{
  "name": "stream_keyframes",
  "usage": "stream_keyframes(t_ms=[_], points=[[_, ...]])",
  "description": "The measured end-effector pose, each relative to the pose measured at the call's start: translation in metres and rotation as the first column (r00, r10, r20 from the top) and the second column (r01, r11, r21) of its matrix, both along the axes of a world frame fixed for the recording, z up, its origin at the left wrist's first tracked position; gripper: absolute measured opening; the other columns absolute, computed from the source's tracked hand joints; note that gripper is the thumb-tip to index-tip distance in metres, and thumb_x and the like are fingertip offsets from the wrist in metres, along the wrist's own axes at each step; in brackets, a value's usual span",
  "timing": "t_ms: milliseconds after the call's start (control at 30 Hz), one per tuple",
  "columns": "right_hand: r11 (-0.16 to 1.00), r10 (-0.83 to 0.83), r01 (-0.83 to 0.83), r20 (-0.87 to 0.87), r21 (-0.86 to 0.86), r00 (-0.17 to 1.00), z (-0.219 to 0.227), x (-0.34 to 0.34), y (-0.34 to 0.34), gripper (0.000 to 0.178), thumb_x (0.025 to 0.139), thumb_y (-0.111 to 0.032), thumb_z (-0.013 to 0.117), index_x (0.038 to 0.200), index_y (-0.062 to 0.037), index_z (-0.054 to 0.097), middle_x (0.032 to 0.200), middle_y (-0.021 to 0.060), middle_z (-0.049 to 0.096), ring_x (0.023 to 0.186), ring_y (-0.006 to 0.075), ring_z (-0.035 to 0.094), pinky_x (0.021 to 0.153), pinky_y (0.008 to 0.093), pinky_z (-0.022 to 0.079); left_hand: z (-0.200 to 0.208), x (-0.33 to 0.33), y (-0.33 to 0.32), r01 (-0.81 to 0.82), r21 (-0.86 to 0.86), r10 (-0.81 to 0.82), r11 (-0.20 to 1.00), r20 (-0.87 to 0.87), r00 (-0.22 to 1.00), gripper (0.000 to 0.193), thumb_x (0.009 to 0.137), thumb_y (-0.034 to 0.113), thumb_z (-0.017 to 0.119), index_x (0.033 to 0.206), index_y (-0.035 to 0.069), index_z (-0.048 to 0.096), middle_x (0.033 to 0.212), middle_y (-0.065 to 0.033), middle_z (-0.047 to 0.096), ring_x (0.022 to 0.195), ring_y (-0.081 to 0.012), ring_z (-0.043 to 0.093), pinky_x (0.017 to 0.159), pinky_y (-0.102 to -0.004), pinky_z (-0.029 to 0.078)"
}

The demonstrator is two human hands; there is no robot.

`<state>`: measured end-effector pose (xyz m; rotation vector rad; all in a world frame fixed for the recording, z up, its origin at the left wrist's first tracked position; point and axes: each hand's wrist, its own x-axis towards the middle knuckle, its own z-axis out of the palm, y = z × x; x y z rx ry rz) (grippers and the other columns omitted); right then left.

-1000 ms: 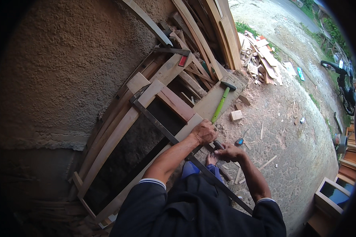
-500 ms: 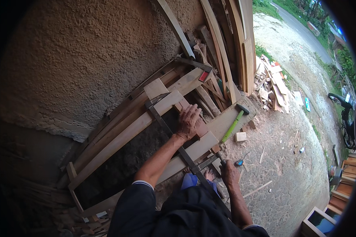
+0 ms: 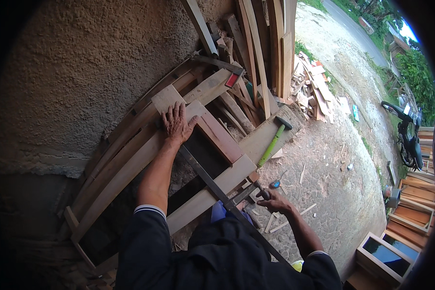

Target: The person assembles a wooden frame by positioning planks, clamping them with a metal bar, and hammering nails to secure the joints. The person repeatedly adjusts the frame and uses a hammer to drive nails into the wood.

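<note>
My left hand (image 3: pixel 177 123) lies flat, fingers spread, on the far rail of a wooden frame (image 3: pixel 130 166) that leans against a rough plastered wall. A long dark metal bar clamp (image 3: pixel 212 186) runs across the frame from under that hand toward me. My right hand (image 3: pixel 274 199) is closed around the dark handle at the clamp's near end, beside the frame's lower rail (image 3: pixel 212 193). A hammer with a green handle (image 3: pixel 274 141) rests on a plank just beyond the frame.
Planks and long boards (image 3: pixel 256 53) lean on the wall (image 3: pixel 72 77) at the top. Wood offcuts (image 3: pixel 314 96) litter the dirt ground. A motorbike (image 3: pixel 408 137) stands at right, and small wooden window frames (image 3: pixel 396 241) are stacked at lower right.
My left hand has slid from the near rail up along the clamp bar to the far rail. The right hand has taken hold of the clamp's handle. The view has shifted closer.
</note>
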<state>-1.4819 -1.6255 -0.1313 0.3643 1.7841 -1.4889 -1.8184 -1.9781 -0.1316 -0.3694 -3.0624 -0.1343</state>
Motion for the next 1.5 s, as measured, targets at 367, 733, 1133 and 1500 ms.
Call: stream_keyframes(t_ms=[367, 733, 1133, 1500], points=[[0.942, 0.000, 0.107, 0.319, -0.319, 0.948, -0.003, -0.011, 0.005, 0.019, 0.090, -0.014, 0.076, 0.104, -0.0049, 0.066, 0.059, -0.0078, 0.042, 0.045, 0.0015, 0.038, 0.040, 0.0237, 0.026, 0.005, 0.002, 0.002, 0.008, -0.018, -0.008, 1.000, 0.026, 1.000, 0.093, 0.094, 0.072, 0.041, 0.158, 0.006, 0.027, 0.164, -0.0151, 0.026, 0.151, -0.0381, 0.021, 0.122, -0.0621, 0.005], [0.716, 0.055, 0.165, -0.290, 0.679, 0.955, -0.011, 0.014, -0.047, 0.035, 0.084, -0.023, 0.078, 0.110, -0.0065, 0.061, 0.076, 0.0141, 0.066, 0.071, 0.0328, 0.066, 0.065, 0.0436, 0.051, 0.012, 0.002, 0.003, -0.002, -0.021, 0.003, 1.000, 0.048, 0.999, 0.095, 0.094, 0.074, 0.041, 0.158, 0.006, 0.025, 0.165, -0.0123, 0.024, 0.152, -0.0380, 0.019, 0.122, -0.0620, 0.005], [0.663, 0.073, 0.309, -0.470, 0.682, 0.880, 0.001, 0.023, -0.055, 0.046, 0.082, -0.029, 0.079, 0.118, -0.0067, 0.060, 0.091, 0.0252, 0.069, 0.094, 0.0433, 0.068, 0.075, 0.0527, 0.052, 0.012, 0.004, 0.003, -0.004, -0.014, 0.004, 1.000, 0.037, 0.999, 0.085, 0.097, 0.062, 0.045, 0.158, 0.006, 0.027, 0.164, -0.0123, 0.026, 0.150, -0.0374, 0.023, 0.122, -0.0616, 0.007], [1.000, -0.006, 0.006, 0.019, -0.028, 1.000, -0.002, -0.009, -0.004, 0.022, 0.085, -0.015, 0.076, 0.102, -0.0061, 0.065, 0.061, 0.0010, 0.054, 0.052, 0.0161, 0.054, 0.048, 0.0339, 0.044, 0.011, 0.005, 0.003, 0.002, 0.007, -0.002, 1.000, 0.012, 1.000, 0.084, 0.096, 0.061, 0.047, 0.157, 0.005, 0.029, 0.163, -0.0124, 0.029, 0.149, -0.0386, 0.024, 0.121, -0.0626, 0.007]])
